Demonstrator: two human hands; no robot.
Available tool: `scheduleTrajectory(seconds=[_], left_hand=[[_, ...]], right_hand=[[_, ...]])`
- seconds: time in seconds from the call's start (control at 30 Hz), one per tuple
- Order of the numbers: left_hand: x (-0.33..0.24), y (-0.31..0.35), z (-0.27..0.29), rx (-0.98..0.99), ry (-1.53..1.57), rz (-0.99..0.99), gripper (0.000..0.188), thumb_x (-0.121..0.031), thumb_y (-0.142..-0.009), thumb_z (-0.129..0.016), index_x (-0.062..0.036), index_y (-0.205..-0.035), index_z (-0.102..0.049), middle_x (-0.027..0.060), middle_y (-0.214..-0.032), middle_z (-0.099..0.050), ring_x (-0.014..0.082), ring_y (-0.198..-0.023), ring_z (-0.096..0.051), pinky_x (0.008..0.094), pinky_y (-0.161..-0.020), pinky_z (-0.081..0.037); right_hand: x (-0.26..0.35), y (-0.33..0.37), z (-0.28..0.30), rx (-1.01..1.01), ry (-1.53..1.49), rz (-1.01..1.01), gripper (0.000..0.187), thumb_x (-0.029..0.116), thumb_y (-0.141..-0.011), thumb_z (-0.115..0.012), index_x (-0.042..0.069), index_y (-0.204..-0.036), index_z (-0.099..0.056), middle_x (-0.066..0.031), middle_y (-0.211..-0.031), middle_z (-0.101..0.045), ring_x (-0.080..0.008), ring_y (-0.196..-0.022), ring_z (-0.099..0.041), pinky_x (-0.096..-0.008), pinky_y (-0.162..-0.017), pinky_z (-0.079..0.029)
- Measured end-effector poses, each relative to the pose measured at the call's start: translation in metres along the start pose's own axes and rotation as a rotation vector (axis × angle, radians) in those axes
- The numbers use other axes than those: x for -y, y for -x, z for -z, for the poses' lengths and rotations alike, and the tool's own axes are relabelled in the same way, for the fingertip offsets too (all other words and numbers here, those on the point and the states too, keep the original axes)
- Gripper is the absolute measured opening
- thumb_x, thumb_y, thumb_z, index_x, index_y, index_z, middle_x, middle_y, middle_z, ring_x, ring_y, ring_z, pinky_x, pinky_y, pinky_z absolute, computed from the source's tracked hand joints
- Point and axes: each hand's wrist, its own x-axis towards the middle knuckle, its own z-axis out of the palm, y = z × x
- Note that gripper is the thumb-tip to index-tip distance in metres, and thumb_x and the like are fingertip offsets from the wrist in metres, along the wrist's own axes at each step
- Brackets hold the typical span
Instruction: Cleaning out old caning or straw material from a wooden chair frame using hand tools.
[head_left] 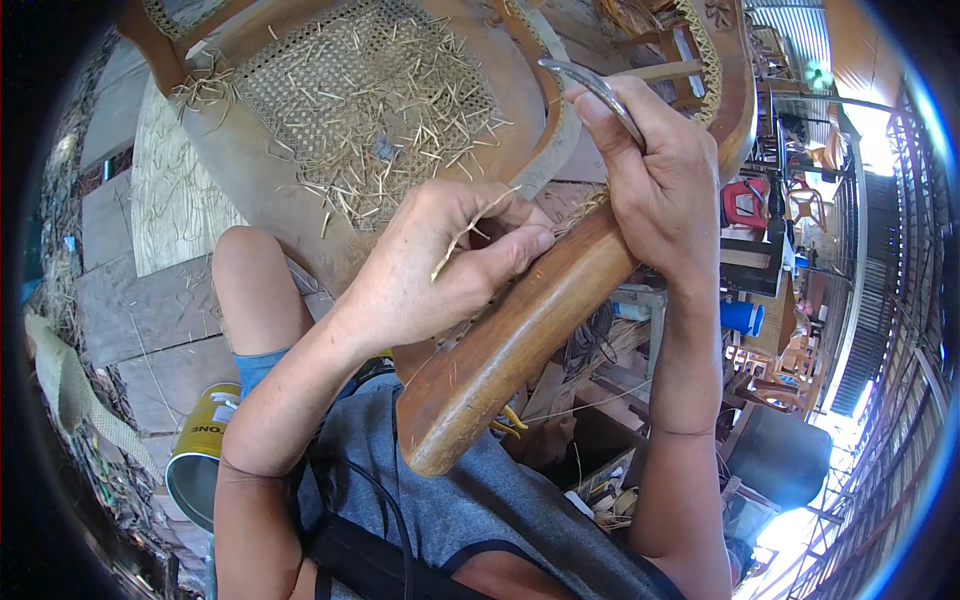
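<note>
A brown wooden chair rail (520, 345) slants up from my lap, its far side edged with pale woven cane (585, 208). My left hand (455, 255) is closed in a pinch, thumb and fingertips at the rail's inner edge. A thin cane strand (462, 238) pokes out through its fingers; where its ends run is partly hidden. Above the rail's upper end, my right hand (655, 165) is closed around a curved metal tool (600, 88). The tool's bent tip points left, and its handle end is hidden in my palm. The heel of that hand lies against the rail.
Ahead, a chair with a cane seat (370, 90) is strewn with cane clippings. A yellow metal can (205, 430) stands by my left elbow. A dark wooden box (590, 440) with scraps is beneath the rail. More chairs, a red stool (745, 203) and a blue container (740, 317) are at right.
</note>
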Motion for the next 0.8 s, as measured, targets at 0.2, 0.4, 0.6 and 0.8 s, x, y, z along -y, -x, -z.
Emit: scheduleTrajectory(seconds=[0.2,0.4,0.6,0.8], left_hand=[[-0.01,-0.008,-0.002,-0.021,-0.033,0.057,0.02,-0.019,-0.1,-0.059,-0.0006,-0.092,-0.062,0.0001,-0.069,-0.057,0.0073,-0.068,-0.058,0.0265,-0.06,-0.047],[-0.01,-0.025,0.022,-0.145,0.044,0.133,0.028,-0.029,-0.102,-0.062,-0.0014,-0.107,-0.065,-0.0001,-0.084,-0.063,0.0099,-0.078,-0.062,0.0244,-0.072,-0.049],[0.018,-0.005,0.002,0.095,0.211,0.03,0.03,-0.023,-0.096,-0.071,0.0028,-0.112,-0.071,0.005,-0.093,-0.072,0.0085,-0.087,-0.065,0.0246,-0.079,-0.052],[0.004,-0.009,-0.009,-0.032,-0.163,-0.092,0.024,-0.023,-0.099,-0.066,0.0003,-0.099,-0.07,0.0004,-0.081,-0.066,0.0086,-0.076,-0.06,0.0249,-0.072,-0.049]], right_hand=[[0.001,0.0,0.001,-0.011,0.011,0.004,0.017,0.021,-0.096,-0.063,0.006,-0.102,-0.068,-0.0154,-0.082,-0.067,-0.0329,-0.078,-0.065,-0.0393,-0.07,-0.05],[0.0,-0.001,0.003,0.025,0.045,0.006,0.028,0.027,-0.102,-0.06,0.001,-0.106,-0.071,-0.0113,-0.082,-0.07,-0.0178,-0.075,-0.065,-0.0303,-0.071,-0.05],[0.0,0.0,0.0,0.007,0.027,0.003,0.021,0.023,-0.098,-0.062,0.003,-0.104,-0.069,-0.0148,-0.084,-0.068,-0.0264,-0.076,-0.065,-0.0353,-0.069,-0.049],[0.0,0.0,0.0,0.006,0.011,0.001,0.014,0.018,-0.093,-0.064,0.008,-0.103,-0.067,-0.0181,-0.087,-0.067,-0.0406,-0.084,-0.066,-0.0439,-0.071,-0.051]])
